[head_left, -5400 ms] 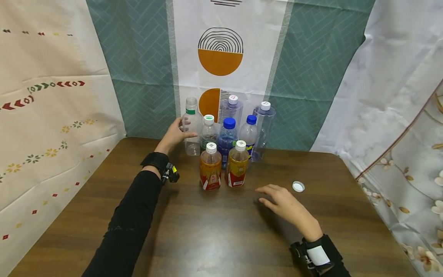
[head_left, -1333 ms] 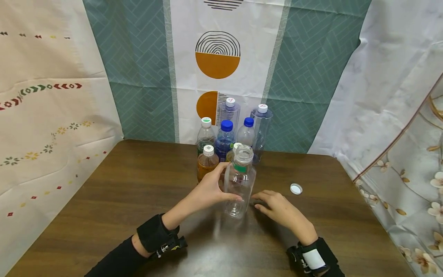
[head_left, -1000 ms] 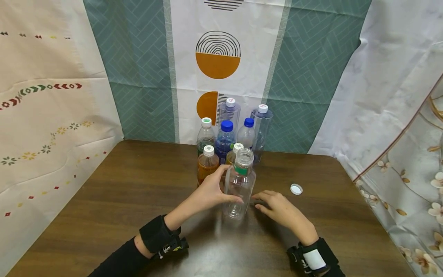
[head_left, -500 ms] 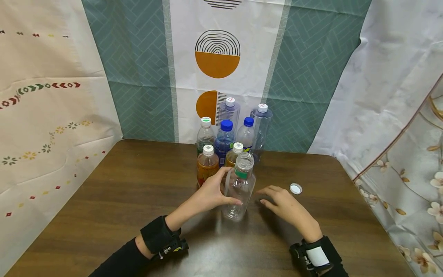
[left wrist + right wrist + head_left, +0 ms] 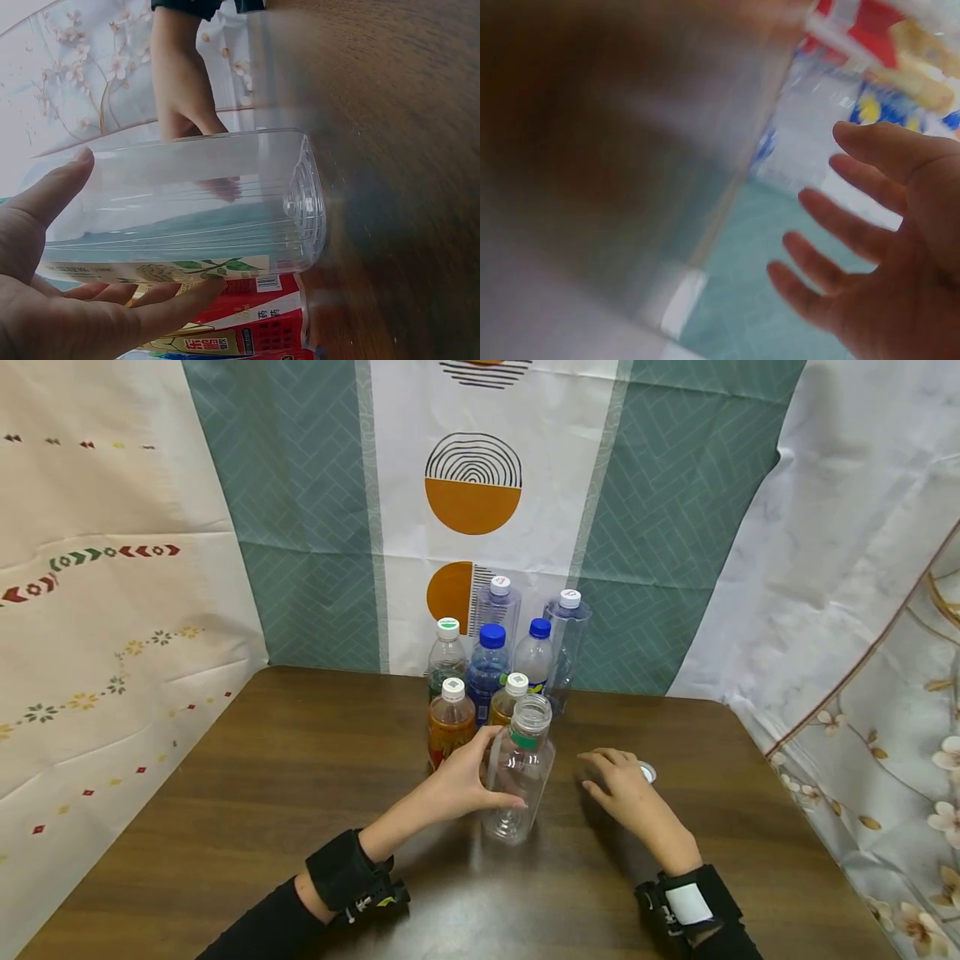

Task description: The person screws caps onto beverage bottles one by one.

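My left hand (image 5: 450, 787) grips a clear plastic bottle (image 5: 517, 770) with an open neck, holding it in front of the grouped bottles. In the left wrist view, the thumb and fingers wrap the sides of this bottle (image 5: 187, 187), whose base is at or near the tabletop. A white cap (image 5: 648, 771) lies on the table to the right, partly hidden behind my right hand (image 5: 630, 789). That hand hovers over the table with nothing in it. Its fingers (image 5: 840, 225) are spread and slightly bent in the right wrist view.
Behind the held bottle stand an orange-drink bottle (image 5: 452, 727) and a yellow-drink one (image 5: 504, 702). Farther back are a green-labelled bottle (image 5: 447, 660), blue-capped bottles (image 5: 489, 670) and tall clear bottles (image 5: 572, 639). Patterned cloths (image 5: 322, 568) hang around the wooden table (image 5: 300, 760).
My left hand has brought the clear bottle from the back left of the group forward and rightward. In the last half second, my right hand moved away from it, towards the white cap.
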Motion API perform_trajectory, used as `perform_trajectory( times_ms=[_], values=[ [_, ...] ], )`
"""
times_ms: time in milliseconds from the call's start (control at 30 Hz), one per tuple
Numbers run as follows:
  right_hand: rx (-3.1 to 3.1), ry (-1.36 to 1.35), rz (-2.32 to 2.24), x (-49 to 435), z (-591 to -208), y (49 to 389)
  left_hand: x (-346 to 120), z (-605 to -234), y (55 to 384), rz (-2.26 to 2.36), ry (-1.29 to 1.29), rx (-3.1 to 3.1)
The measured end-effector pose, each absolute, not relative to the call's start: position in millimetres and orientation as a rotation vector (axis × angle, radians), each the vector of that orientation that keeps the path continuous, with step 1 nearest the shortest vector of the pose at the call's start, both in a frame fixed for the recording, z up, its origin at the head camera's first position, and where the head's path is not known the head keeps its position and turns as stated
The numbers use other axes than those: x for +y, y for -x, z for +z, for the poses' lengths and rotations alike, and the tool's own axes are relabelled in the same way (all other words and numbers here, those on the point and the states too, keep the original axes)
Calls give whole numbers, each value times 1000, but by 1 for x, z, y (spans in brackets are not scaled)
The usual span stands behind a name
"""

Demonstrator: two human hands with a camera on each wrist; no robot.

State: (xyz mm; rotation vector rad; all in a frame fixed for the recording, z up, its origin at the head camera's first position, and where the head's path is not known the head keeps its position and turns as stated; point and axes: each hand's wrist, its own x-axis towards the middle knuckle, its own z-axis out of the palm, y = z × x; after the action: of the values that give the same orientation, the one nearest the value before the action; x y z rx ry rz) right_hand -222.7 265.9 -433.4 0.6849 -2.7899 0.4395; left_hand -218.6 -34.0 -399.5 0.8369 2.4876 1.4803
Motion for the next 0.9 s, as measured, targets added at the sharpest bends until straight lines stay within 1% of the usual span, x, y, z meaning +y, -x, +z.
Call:
perform_trajectory(
  times_ms=[167, 300, 500, 900],
  values=[
    [-3028, -439, 365, 292, -425, 241, -34, -399, 218, 1481, -844, 2485],
    [-3161, -395, 346, 312, -420, 255, -34, -398, 218, 1472, -868, 2494],
    [-3185, -482, 333, 328, -425, 264, -35, -397, 217, 1422, -938, 2494],
    [-3092, -707, 191, 332, -430, 264, -39, -396, 218, 1443, -970, 2453]
  ],
)
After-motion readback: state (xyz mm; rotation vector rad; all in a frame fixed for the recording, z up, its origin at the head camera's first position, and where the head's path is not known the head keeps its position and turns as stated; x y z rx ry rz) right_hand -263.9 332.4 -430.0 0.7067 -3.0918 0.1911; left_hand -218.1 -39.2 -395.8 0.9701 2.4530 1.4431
